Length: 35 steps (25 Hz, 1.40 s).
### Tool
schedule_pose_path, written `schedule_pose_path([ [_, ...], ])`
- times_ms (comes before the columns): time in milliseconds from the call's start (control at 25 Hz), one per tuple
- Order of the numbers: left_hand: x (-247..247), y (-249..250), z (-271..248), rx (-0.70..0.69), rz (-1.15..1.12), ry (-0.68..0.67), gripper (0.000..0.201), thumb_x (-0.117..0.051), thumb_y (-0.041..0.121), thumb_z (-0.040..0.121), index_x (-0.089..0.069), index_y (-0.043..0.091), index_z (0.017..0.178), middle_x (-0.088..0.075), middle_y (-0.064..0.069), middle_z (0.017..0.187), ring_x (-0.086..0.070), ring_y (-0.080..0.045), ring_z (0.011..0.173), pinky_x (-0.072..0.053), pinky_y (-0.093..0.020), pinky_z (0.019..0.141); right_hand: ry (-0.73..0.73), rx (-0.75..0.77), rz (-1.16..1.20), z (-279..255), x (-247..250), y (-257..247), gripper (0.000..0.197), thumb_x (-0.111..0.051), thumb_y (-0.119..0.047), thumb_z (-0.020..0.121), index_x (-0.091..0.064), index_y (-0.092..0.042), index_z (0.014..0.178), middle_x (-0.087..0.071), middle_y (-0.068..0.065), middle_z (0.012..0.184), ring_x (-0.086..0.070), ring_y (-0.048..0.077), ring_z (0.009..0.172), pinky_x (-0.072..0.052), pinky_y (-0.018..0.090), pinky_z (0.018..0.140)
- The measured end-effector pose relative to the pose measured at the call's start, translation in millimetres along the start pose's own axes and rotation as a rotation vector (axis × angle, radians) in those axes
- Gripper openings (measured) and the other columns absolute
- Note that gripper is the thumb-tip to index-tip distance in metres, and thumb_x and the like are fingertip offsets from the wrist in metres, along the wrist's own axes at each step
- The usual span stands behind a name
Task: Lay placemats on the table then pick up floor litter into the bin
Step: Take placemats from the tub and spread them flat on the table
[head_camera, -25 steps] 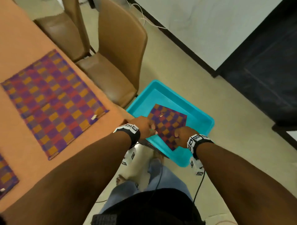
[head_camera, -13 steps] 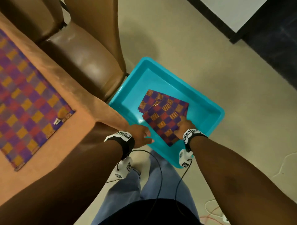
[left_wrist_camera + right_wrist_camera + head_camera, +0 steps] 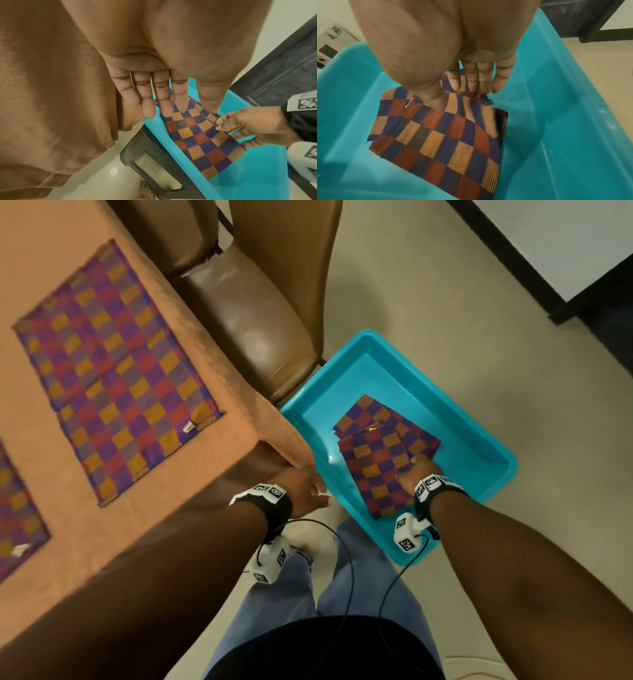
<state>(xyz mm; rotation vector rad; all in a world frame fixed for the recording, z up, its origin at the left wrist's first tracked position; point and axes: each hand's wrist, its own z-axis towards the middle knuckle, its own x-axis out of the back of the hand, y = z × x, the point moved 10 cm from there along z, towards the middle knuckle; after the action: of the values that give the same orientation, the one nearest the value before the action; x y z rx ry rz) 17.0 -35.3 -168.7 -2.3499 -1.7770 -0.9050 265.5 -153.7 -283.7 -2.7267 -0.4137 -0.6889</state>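
While the table (image 3: 113, 542) already bore spread placemats, the turquoise tub (image 3: 479, 450) beside its corner held the folded placemat (image 3: 375, 470), lying directly beneath the right hand (image 3: 416, 474), the nearer one, whose thumb and fingers pinched its near edge. The left hand (image 3: 305, 491) hovered at the tub's rim, fingers straight and holding nothing.
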Motion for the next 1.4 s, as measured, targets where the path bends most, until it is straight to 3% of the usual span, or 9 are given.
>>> schedule_pose_path([
  [160,-25,-27,8,0.065,0.008,-0.022,0.040,-0.065,0.060,0.086,-0.068,0.031,0.113,-0.069,0.012,0.111,-0.062,-0.011,0.103,-0.048,-0.030,0.097,-0.026,-0.079,0.071,21,-22,14,0.073,-0.073,-0.031,0.082,-0.039,-0.013,0.144,-0.058,0.016,0.132,-0.060,0.038,0.113,-0.047,0.038,0.092],
  [320,-39,-39,1,0.091,-0.007,-0.048,0.043,-0.062,0.065,0.085,-0.066,0.034,0.115,-0.069,0.012,0.115,-0.062,-0.013,0.106,-0.049,-0.037,0.102,-0.059,-0.004,-0.029,16,-34,10,0.026,-0.070,-0.034,0.081,-0.068,-0.010,0.091,-0.068,0.012,0.093,-0.063,0.034,0.084,-0.053,0.037,0.080],
  [480,-9,-27,-26,0.054,-0.035,-0.012,0.039,-0.065,0.056,0.088,-0.068,0.027,0.115,-0.068,0.008,0.114,-0.061,-0.015,0.106,-0.048,-0.031,0.097,0.086,0.166,0.125,-20,-4,-29,0.023,-0.068,-0.031,0.083,-0.069,-0.008,0.085,-0.065,0.008,0.081,-0.061,0.034,0.078,-0.047,0.033,0.072],
  [680,63,-22,-62,0.025,-0.099,0.176,0.027,-0.069,0.054,0.084,-0.066,0.027,0.086,-0.066,0.010,0.093,-0.061,-0.015,0.091,-0.050,-0.030,0.084,0.095,0.429,0.124,-87,50,-124,0.012,-0.071,-0.021,0.073,-0.070,-0.011,0.080,-0.069,0.004,0.075,-0.063,0.024,0.072,-0.053,0.035,0.072],
  [920,180,-50,-130,-0.034,-0.446,0.540,0.043,-0.057,0.070,0.084,-0.068,0.031,0.099,-0.071,0.003,0.095,-0.065,-0.020,0.093,-0.052,-0.032,0.086,0.215,0.885,0.033,-204,77,-323,0.016,-0.076,-0.022,0.074,-0.071,-0.014,0.087,-0.073,0.005,0.084,-0.064,0.022,0.076,-0.050,0.031,0.070],
  [1040,227,-94,-187,-0.068,-0.683,0.770,0.056,-0.043,0.076,0.080,-0.068,0.029,0.097,-0.074,-0.003,0.100,-0.069,-0.024,0.095,-0.055,-0.038,0.087,0.150,1.126,-0.045,-293,32,-421,0.019,-0.072,-0.025,0.078,-0.058,-0.015,0.071,-0.061,-0.002,0.064,-0.052,0.013,0.057,-0.036,0.025,0.052],
  [1200,237,-195,-265,0.023,-0.738,0.974,0.079,-0.031,0.085,0.075,-0.069,0.018,0.093,-0.074,-0.006,0.091,-0.068,-0.028,0.087,-0.054,-0.045,0.080,0.035,1.356,-0.237,-395,-68,-495,0.005,-0.064,-0.018,0.076,-0.063,-0.021,0.080,-0.066,-0.005,0.075,-0.061,0.015,0.069,-0.047,0.030,0.061],
  [1280,223,-253,-307,0.073,-0.717,1.012,0.069,-0.036,0.076,0.086,-0.068,0.016,0.098,-0.072,-0.008,0.093,-0.067,-0.028,0.087,-0.053,-0.044,0.079,-0.066,1.421,-0.308,-434,-127,-516,0.015,-0.067,-0.018,0.080,-0.068,-0.017,0.095,-0.072,-0.004,0.088,-0.066,0.010,0.078,-0.052,0.029,0.068],
  [1400,177,-347,-365,0.161,-0.652,0.985,0.050,-0.035,0.054,0.102,-0.065,0.013,0.110,-0.069,-0.009,0.104,-0.061,-0.025,0.089,-0.046,-0.036,0.075,-0.198,1.520,-0.474,-497,-237,-539,0.010,-0.071,-0.023,0.081,-0.071,-0.026,0.090,-0.072,-0.011,0.081,-0.065,-0.004,0.072,-0.048,0.020,0.063],
])
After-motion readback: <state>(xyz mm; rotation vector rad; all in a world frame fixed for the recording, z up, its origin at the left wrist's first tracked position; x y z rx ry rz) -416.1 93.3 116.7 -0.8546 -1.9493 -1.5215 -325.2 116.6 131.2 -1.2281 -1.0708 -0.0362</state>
